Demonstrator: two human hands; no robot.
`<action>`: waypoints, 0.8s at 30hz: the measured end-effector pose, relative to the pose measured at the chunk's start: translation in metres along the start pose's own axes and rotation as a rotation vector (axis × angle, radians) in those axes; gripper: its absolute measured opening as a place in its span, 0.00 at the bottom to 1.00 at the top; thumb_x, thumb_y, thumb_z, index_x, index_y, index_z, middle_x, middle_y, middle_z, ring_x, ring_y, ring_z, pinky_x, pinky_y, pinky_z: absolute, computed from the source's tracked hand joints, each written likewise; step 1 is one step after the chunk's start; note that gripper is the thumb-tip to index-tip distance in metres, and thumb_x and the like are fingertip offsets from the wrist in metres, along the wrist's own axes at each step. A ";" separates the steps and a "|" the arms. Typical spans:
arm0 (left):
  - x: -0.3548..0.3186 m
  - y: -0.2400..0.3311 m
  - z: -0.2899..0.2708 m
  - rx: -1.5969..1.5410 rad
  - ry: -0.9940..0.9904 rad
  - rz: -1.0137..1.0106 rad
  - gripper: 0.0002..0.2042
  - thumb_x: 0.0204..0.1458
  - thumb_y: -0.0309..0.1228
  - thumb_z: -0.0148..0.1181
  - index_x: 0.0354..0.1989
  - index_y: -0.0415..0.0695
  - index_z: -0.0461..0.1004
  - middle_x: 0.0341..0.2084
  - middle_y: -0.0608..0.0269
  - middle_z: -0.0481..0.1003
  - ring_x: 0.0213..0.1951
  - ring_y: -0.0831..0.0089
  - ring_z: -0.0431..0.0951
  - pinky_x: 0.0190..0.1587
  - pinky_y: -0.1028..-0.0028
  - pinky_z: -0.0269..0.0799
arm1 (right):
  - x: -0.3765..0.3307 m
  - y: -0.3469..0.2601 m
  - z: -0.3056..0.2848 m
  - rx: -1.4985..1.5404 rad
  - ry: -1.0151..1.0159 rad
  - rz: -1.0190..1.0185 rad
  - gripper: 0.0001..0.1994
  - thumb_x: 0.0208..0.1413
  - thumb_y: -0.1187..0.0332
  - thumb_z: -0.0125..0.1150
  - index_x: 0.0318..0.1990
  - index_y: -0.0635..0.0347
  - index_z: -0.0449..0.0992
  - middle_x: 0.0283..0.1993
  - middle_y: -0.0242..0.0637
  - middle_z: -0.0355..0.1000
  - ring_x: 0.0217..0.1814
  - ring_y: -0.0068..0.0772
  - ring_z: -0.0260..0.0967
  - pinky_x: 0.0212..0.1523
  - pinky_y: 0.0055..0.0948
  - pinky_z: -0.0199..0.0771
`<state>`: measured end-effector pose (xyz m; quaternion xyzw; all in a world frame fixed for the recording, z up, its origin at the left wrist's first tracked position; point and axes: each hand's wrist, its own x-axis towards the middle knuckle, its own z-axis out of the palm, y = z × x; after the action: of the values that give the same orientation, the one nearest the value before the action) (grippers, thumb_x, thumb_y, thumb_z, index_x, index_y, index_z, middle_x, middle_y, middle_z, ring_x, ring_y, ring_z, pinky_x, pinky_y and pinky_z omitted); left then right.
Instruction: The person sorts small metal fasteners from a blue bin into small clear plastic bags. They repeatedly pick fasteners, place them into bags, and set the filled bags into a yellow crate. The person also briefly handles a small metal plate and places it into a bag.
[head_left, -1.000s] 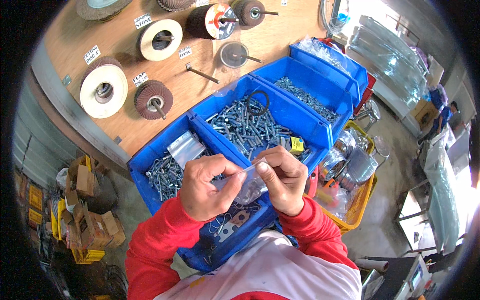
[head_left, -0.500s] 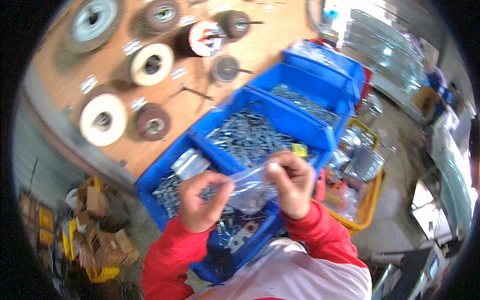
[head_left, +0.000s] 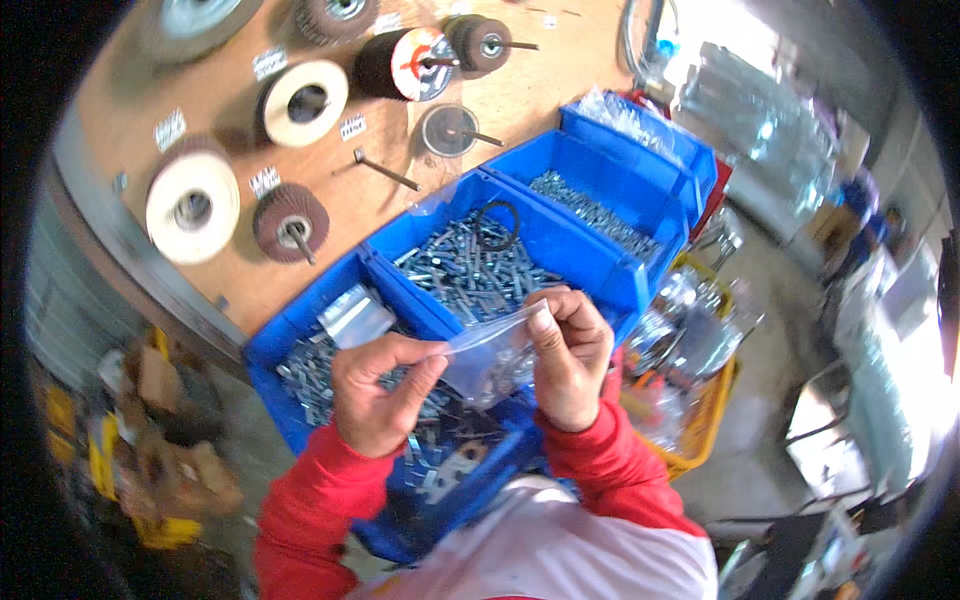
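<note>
A clear plastic bag (head_left: 485,365) is stretched between my two hands, with small items in its lower part that I cannot make out. My left hand (head_left: 378,390) pinches its left upper corner between thumb and finger. On the other side, my right hand (head_left: 570,365) grips the right upper corner, thumb on top. Both hands hover over blue bins. Beneath and beyond the bag, a blue bin (head_left: 375,262) holds many metal bolts (head_left: 465,265) and a dark ring (head_left: 497,226). Another clear bag (head_left: 356,316) lies on metal parts (head_left: 308,375) in the bin to the left.
Grinding wheels and flap wheels (head_left: 193,207) hang on a wooden board (head_left: 390,150) at far left. A farther blue bin (head_left: 680,225) holds small fasteners. A yellow crate (head_left: 700,455) of bagged parts stands right. Cardboard boxes (head_left: 185,470) lie at lower left.
The view has shifted slightly, and hands and bins sit a little farther left in it. Both hands still hold the clear bag by its upper edge.
</note>
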<state>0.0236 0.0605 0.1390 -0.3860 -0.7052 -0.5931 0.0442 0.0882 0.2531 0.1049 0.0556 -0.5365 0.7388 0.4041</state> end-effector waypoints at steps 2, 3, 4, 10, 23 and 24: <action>0.001 -0.003 0.003 0.020 0.029 0.021 0.03 0.53 0.24 0.70 0.33 0.37 0.84 0.29 0.55 0.84 0.31 0.72 0.83 0.36 0.73 0.76 | 0.000 0.001 -0.004 0.024 0.005 -0.040 0.05 0.64 0.72 0.63 0.37 0.64 0.75 0.38 0.34 0.74 0.36 0.21 0.69 0.39 0.23 0.70; 0.001 -0.004 0.005 -0.023 0.011 0.046 0.03 0.52 0.24 0.71 0.32 0.38 0.85 0.28 0.56 0.84 0.30 0.72 0.84 0.36 0.73 0.76 | 0.001 0.001 -0.006 -0.021 0.008 -0.049 0.05 0.64 0.73 0.63 0.37 0.64 0.75 0.38 0.35 0.74 0.37 0.21 0.69 0.40 0.23 0.70; 0.002 -0.004 0.005 -0.038 -0.003 0.082 0.03 0.51 0.24 0.73 0.32 0.39 0.85 0.28 0.56 0.84 0.30 0.71 0.84 0.35 0.73 0.77 | 0.001 0.001 -0.006 -0.029 0.012 -0.083 0.04 0.64 0.74 0.62 0.37 0.64 0.75 0.39 0.35 0.74 0.37 0.21 0.69 0.40 0.23 0.70; -0.002 -0.005 0.000 0.009 -0.024 0.090 0.03 0.52 0.26 0.72 0.32 0.40 0.85 0.27 0.55 0.84 0.28 0.68 0.84 0.34 0.73 0.76 | -0.002 0.003 -0.007 -0.022 -0.016 -0.094 0.05 0.64 0.73 0.63 0.37 0.64 0.75 0.38 0.38 0.75 0.34 0.23 0.71 0.38 0.25 0.72; 0.018 0.018 0.014 0.147 -0.065 0.201 0.13 0.48 0.33 0.71 0.38 0.39 0.79 0.28 0.52 0.81 0.30 0.57 0.84 0.34 0.64 0.78 | -0.008 -0.006 0.003 -0.164 -0.076 -0.169 0.05 0.61 0.76 0.65 0.38 0.66 0.75 0.39 0.40 0.75 0.38 0.25 0.71 0.40 0.25 0.72; 0.020 0.017 0.014 0.153 -0.091 0.212 0.12 0.49 0.32 0.71 0.37 0.39 0.80 0.28 0.52 0.81 0.29 0.57 0.83 0.33 0.64 0.78 | -0.009 -0.006 0.004 -0.180 -0.079 -0.193 0.05 0.61 0.76 0.66 0.38 0.66 0.75 0.39 0.40 0.75 0.38 0.26 0.71 0.41 0.25 0.72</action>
<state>0.0256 0.0824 0.1593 -0.4806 -0.7047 -0.5116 0.1039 0.0969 0.2460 0.1069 0.0996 -0.6080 0.6427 0.4553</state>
